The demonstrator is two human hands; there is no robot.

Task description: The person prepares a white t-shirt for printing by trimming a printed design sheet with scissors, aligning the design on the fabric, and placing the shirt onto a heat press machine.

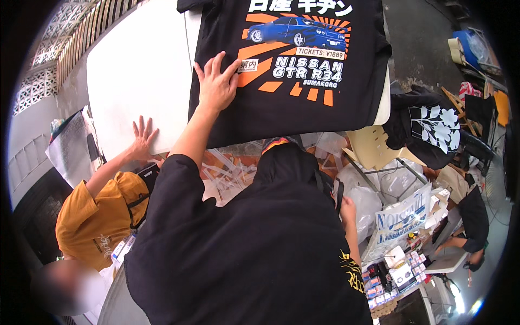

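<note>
A black T-shirt (238, 116) lies spread on the white table, printed with a blue car (295, 32) over orange rays and white lettering. My left hand (216, 84) rests on it with the fingers apart, fingertips at the left edge of the print. Lower down on the right, beside my body, is my right hand (348, 210). Its fingers look curled by a narrow dark thing (339, 196), which I cannot make out.
A co-worker in a mustard shirt (97, 216) has a hand (143, 138) on the white tabletop (143, 65). To the right are a cream plastic chair (374, 146), a black garment with white print (433, 127) and clear plastic bags (360, 200). Another person in black (474, 222) bends farther right.
</note>
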